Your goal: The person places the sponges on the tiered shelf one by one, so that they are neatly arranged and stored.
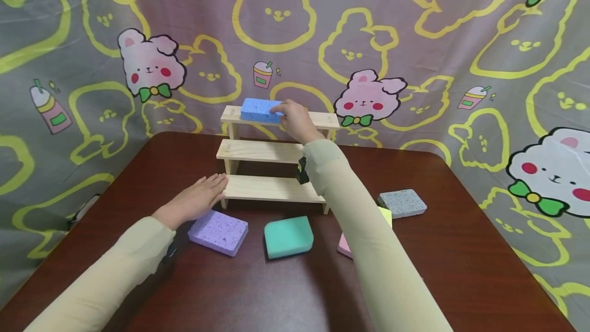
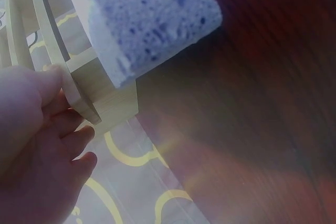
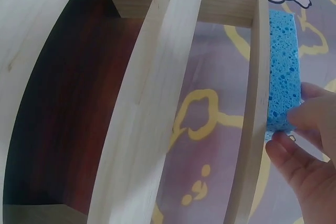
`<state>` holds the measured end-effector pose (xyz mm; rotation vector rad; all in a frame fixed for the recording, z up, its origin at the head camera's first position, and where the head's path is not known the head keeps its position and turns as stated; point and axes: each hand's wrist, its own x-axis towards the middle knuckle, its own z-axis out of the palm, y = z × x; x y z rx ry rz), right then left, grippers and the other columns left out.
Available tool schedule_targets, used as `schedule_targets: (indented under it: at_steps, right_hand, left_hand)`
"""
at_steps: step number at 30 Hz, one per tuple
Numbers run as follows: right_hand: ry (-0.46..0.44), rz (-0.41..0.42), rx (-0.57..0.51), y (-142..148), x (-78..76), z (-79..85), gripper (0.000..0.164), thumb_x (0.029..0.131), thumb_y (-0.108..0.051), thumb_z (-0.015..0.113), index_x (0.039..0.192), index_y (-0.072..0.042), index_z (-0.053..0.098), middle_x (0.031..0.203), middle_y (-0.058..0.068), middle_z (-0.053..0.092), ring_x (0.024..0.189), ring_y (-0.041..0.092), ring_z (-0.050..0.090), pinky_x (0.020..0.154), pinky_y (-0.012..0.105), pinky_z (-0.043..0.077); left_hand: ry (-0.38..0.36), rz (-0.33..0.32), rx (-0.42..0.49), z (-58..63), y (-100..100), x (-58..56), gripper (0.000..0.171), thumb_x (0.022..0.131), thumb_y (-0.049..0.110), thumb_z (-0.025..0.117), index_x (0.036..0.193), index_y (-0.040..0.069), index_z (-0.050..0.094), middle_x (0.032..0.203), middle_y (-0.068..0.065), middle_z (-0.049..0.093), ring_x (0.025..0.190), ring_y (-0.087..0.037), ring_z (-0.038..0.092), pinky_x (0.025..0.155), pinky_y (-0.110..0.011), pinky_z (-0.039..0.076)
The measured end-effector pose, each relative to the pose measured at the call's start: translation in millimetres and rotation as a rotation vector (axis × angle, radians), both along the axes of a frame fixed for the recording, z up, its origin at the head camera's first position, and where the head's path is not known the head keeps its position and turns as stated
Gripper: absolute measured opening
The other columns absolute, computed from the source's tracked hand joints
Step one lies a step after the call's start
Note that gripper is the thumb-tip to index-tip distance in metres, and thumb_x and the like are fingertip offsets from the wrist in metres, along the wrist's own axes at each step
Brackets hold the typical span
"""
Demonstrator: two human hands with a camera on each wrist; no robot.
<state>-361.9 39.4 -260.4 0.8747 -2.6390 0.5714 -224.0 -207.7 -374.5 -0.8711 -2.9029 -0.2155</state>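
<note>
A blue sponge (image 1: 259, 110) lies on the top step of a three-tier wooden rack (image 1: 272, 187), toward its left end. My right hand (image 1: 297, 121) holds the sponge's right end, with the thumb against its face and other fingers at the end in the right wrist view. At the left end of the lowest step, my left hand (image 1: 199, 200) grips the board; the left wrist view has the thumb on one side and the fingers on the other. A purple sponge (image 1: 218, 233) rests on the table just below that hand.
On the brown table (image 1: 295, 301), a green sponge (image 1: 289, 237) sits in front of the rack. Right of it are a pink sponge (image 1: 344, 246) and a yellow one (image 1: 385, 215), both partly hidden by my right sleeve, and a grey sponge (image 1: 403, 203). A patterned curtain (image 1: 295, 65) hangs behind.
</note>
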Motion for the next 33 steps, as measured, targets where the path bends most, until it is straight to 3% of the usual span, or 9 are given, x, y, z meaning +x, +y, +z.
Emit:
schedule_targets:
  at_steps: [8,21,27,33]
  right_hand:
    - [-0.055,0.010,-0.015,-2.5,-0.8,-0.8,0.037,0.089,0.007,0.046,0.119,-0.007,0.062,0.120,0.012,0.054,0.110,0.023,0.051,0.087,0.029,0.045]
    - [-0.077,0.020,-0.002,-7.5,0.3,1.1,0.041,0.087,0.007,0.046,0.123,-0.007,0.060,0.126,0.012,0.052,0.115,0.023,0.049,0.079,0.026,0.044]
    - [-0.080,0.010,0.004,-7.1,0.2,0.5,0.043,0.087,0.007,0.046,0.125,-0.008,0.058,0.128,0.012,0.050,0.118,0.023,0.047,0.082,0.026,0.043]
    - [-0.104,0.012,0.017,-7.0,-0.9,-0.6,0.043,0.087,0.005,0.049,0.127,-0.009,0.057,0.128,0.011,0.049,0.112,0.021,0.049,0.081,0.027,0.043]
  left_hand:
    - [-0.006,0.000,-0.005,0.6,-0.1,0.3,0.043,0.096,0.011,0.046,0.131,-0.013,0.041,0.134,-0.029,0.040,0.126,-0.042,0.033,0.104,-0.053,0.024]
    - [-0.004,0.004,-0.009,0.8,-0.4,-1.2,0.044,0.096,0.012,0.046,0.132,-0.012,0.040,0.135,-0.028,0.039,0.126,-0.042,0.033,0.104,-0.052,0.023]
    - [-0.009,0.008,-0.009,1.3,-0.3,-1.3,0.044,0.096,0.012,0.046,0.132,-0.012,0.040,0.135,-0.028,0.039,0.126,-0.042,0.033,0.104,-0.052,0.023]
    - [-0.006,0.006,-0.010,0.7,0.1,-0.4,0.044,0.096,0.012,0.046,0.131,-0.013,0.040,0.134,-0.029,0.040,0.126,-0.042,0.034,0.104,-0.052,0.024]
